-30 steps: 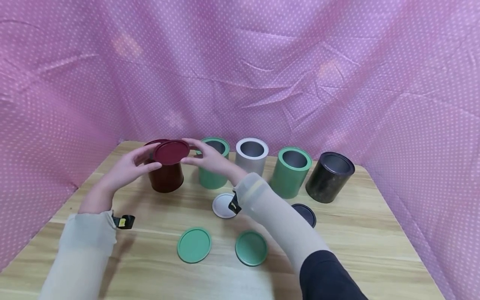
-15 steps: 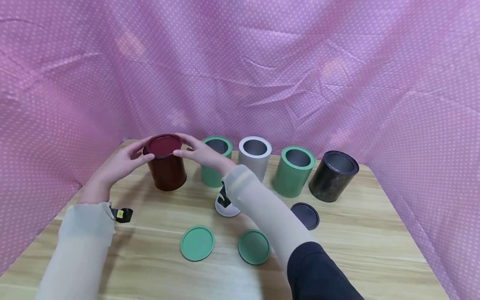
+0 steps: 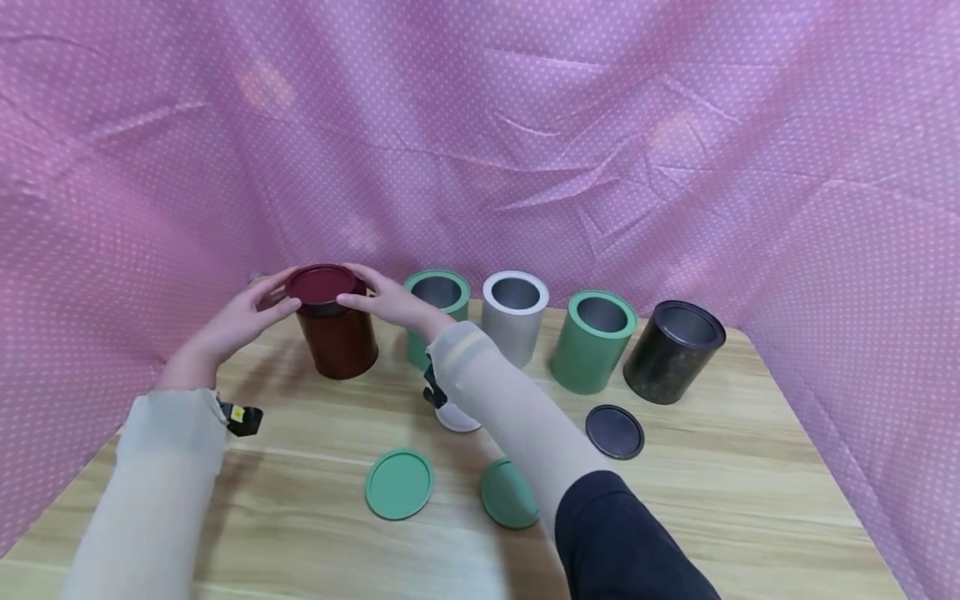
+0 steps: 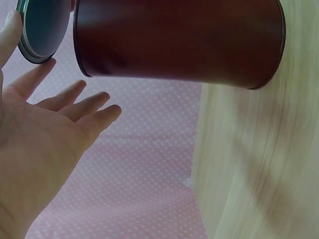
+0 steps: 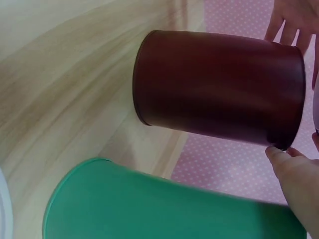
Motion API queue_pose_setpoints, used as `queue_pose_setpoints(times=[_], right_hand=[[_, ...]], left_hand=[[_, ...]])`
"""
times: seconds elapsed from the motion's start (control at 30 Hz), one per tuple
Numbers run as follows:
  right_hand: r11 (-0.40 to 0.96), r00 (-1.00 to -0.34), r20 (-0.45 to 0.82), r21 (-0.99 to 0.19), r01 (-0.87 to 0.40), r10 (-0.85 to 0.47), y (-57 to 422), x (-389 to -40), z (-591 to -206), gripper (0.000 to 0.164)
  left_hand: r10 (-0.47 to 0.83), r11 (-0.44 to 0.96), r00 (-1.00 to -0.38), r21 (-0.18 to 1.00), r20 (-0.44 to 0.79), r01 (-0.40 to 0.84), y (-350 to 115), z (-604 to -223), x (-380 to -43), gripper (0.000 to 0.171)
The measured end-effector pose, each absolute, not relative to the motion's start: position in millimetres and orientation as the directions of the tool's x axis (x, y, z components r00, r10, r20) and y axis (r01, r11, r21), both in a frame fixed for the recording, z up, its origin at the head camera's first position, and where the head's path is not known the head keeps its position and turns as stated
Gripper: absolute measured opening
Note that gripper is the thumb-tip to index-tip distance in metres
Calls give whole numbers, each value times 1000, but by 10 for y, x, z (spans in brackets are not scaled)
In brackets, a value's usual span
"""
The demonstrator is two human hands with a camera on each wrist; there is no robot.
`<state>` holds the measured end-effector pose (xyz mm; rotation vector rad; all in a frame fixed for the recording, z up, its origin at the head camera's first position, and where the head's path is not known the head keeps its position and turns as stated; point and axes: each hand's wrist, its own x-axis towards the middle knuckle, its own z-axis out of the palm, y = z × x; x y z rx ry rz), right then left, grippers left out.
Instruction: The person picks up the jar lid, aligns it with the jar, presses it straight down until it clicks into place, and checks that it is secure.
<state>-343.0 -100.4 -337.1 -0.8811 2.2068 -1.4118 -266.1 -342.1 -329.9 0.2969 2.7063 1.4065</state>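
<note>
A dark red lid (image 3: 321, 285) is held by its edge between both hands, just over the dark red can (image 3: 341, 346) at the back left. My left hand (image 3: 238, 323) pinches its left side with thumb and forefinger, the other fingers spread. On the opposite side, my right hand (image 3: 395, 303) grips the lid's edge. The left wrist view shows the lid's shiny underside (image 4: 47, 25) apart from the can's top end. In the right wrist view, fingers of my right hand (image 5: 299, 184) are at the can's top rim, and most of the lid is cut off.
To the right stand a green can (image 3: 427, 348), a white can (image 3: 513, 329), another green can (image 3: 592, 350) and a black can (image 3: 671, 358), all uncovered. Green lids (image 3: 400, 484) (image 3: 510, 496), a partly hidden white lid (image 3: 457, 419) and a black lid (image 3: 615, 432) lie in front.
Both hands have carried the dark red lid back and slightly left, from in front of the can's top to above it. The head view has shifted slightly.
</note>
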Motion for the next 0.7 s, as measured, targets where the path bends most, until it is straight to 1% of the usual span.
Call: queue_pose_setpoints(times=[0.23,0.47,0.63,0.7], right_hand=[[291,-755,4,-922,-258,-656,-1068,-3434,-3431,64],[296,-779,-7,-927,-230,-627,-1095,-3436,-3506,66],[331,-790,-29,-917,-224,-613,-1106,-3431,-3571,68],[326,-789,-29,-920,-219,-613,-1112,-3432,-3594,68]], left_hand=[[229,549,-973,828,-18,114,-3501,-3353,-2731,69],[252,545,-968,826,4,145,-3532,-3385,-2793,69],[270,555,-963,818,-4,152,-3542,-3404,-2821,71],[273,563,-962,813,-10,151,-3544,-3413,-2835,71]])
